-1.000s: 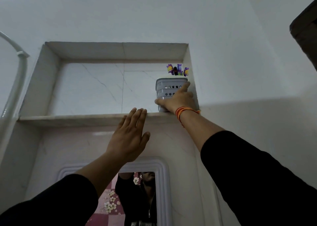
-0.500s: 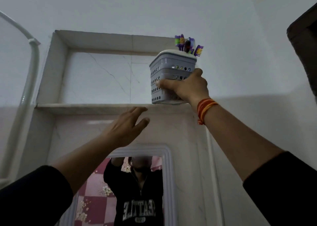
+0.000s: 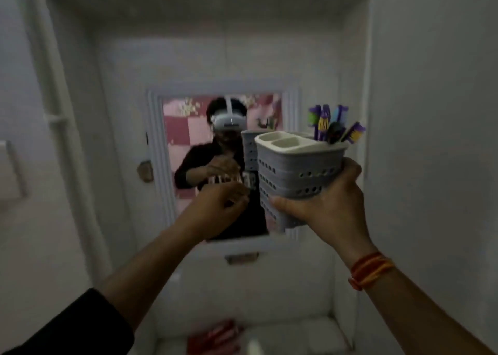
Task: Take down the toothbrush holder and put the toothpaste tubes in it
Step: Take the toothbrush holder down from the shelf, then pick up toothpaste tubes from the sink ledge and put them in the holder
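Note:
The grey perforated toothbrush holder [image 3: 296, 171] is in the air in front of the mirror, tilted slightly, with several purple toothbrushes [image 3: 332, 125] standing in its right compartment. My right hand [image 3: 323, 206] grips it from below and behind. To the holder's left my left hand [image 3: 223, 206] hovers with fingers loosely curled, holding nothing. A blurred red object, possibly the toothpaste tubes [image 3: 215, 336], lies low by the basin.
A white-framed mirror [image 3: 188, 166] on the wall reflects a person. A white pipe [image 3: 54, 112] runs down the left. A white basin [image 3: 310, 336] sits at the bottom. The right wall [image 3: 431, 139] stands close to the holder.
My right hand has lifted the holder off the high shelf and brought it down to mirror height. The left hand dropped too and curled its fingers. My view tilted down.

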`<state>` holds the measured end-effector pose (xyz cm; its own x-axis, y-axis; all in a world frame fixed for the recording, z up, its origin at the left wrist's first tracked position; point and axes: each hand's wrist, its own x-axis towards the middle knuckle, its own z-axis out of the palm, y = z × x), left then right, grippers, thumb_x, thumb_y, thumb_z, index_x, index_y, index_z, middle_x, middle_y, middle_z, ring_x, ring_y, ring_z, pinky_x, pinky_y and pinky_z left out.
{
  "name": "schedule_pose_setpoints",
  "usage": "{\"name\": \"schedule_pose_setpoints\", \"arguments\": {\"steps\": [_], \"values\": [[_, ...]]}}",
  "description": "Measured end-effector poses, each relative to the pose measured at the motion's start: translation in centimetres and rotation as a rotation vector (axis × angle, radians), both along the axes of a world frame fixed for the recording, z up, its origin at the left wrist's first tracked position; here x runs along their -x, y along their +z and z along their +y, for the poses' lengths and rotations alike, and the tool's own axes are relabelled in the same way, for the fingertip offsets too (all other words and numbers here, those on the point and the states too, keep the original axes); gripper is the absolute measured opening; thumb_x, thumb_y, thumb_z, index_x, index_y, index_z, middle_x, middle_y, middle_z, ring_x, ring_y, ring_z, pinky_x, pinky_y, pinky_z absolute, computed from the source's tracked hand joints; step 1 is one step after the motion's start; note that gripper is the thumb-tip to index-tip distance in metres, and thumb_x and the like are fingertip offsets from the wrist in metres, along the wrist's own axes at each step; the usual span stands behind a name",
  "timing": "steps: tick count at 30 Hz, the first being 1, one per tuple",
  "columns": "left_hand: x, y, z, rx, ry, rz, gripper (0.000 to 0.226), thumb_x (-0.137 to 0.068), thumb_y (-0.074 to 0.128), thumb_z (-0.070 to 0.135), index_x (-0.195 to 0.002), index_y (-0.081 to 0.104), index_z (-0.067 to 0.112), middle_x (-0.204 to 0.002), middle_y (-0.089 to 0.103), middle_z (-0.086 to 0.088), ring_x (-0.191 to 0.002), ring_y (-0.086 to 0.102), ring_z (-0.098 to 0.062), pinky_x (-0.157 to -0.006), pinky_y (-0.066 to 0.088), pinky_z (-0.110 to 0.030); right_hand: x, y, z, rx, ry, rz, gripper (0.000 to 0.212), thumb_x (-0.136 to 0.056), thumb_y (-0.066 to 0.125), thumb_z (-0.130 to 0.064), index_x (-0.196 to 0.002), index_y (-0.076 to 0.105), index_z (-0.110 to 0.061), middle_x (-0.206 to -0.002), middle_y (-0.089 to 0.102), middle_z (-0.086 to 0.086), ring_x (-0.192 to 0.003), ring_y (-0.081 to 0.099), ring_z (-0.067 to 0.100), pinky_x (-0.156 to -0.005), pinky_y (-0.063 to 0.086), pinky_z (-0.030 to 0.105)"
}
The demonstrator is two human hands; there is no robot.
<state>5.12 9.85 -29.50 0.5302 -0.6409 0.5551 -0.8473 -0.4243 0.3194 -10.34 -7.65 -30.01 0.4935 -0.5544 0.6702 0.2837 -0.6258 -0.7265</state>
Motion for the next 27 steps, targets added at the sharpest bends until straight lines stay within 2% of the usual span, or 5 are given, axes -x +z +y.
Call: {"name": "schedule_pose_setpoints", "arguments": {"steps": [5, 8, 16, 23, 27], "values": [[-0.3, -12.3, 0.1, -0.304, 0.011, 0.231, 0.022, -0.091, 0.064, 0.023, -0.107, 0.077, 0.016, -0.104, 0.078, -0.002, -0.091, 0.072, -0.016, -0.085, 0.058, -0.031, 0.0, -14.5, 1.3, -0.129, -0.031, 0.188, 0.122, -0.045, 0.105, -0.036, -0.140, 0.034, -0.007, -0.127, 0.056, -0.003, -0.107, 0.057, 0.012, -0.077, 0.048, 0.014], [-0.9, -18.6, 0.4, -0.469, 0.041, 0.315, 0.022, -0.087, 0.066, 0.018, -0.104, 0.080, 0.015, -0.105, 0.079, -0.002, -0.098, 0.072, -0.018, -0.091, 0.053, -0.025, 0.8, -21.7, 2.1, -0.216, -0.072, 0.281, 0.130, -0.042, 0.106, -0.032, -0.146, 0.032, -0.008, -0.140, 0.058, 0.006, -0.119, 0.061, 0.021, -0.090, 0.054, 0.030], [-4.3, -32.0, 1.2, -0.808, 0.053, 0.448, 0.034, -0.084, 0.069, 0.015, -0.118, 0.074, 0.013, -0.128, 0.069, -0.005, -0.116, 0.064, -0.025, -0.098, 0.049, -0.026, 3.9, -33.9, 4.1, -0.417, -0.135, 0.404, 0.134, -0.040, 0.107, -0.020, -0.151, 0.033, -0.018, -0.131, 0.057, -0.007, -0.117, 0.059, 0.016, -0.097, 0.046, 0.028], [-5.7, -33.8, -3.5, -0.679, 0.000, 0.486, 0.023, -0.088, 0.068, 0.017, -0.109, 0.077, 0.012, -0.112, 0.076, -0.007, -0.106, 0.070, -0.023, -0.090, 0.051, -0.024, 5.1, -38.5, 3.7, -0.523, -0.185, 0.474, 0.132, -0.037, 0.107, -0.018, -0.148, 0.035, -0.012, -0.135, 0.061, 0.004, -0.114, 0.060, 0.016, -0.093, 0.048, 0.025], [-7.2, -33.1, -7.4, -0.906, -0.151, 0.602, 0.041, -0.081, 0.079, 0.033, -0.117, 0.073, 0.015, -0.113, 0.073, -0.001, -0.105, 0.067, -0.016, -0.081, 0.043, -0.015, 4.7, -40.9, 2.9, -0.514, -0.217, 0.501, 0.123, -0.031, 0.108, -0.023, -0.135, 0.043, -0.010, -0.126, 0.066, 0.008, -0.108, 0.066, 0.021, -0.090, 0.050, 0.027]]}}
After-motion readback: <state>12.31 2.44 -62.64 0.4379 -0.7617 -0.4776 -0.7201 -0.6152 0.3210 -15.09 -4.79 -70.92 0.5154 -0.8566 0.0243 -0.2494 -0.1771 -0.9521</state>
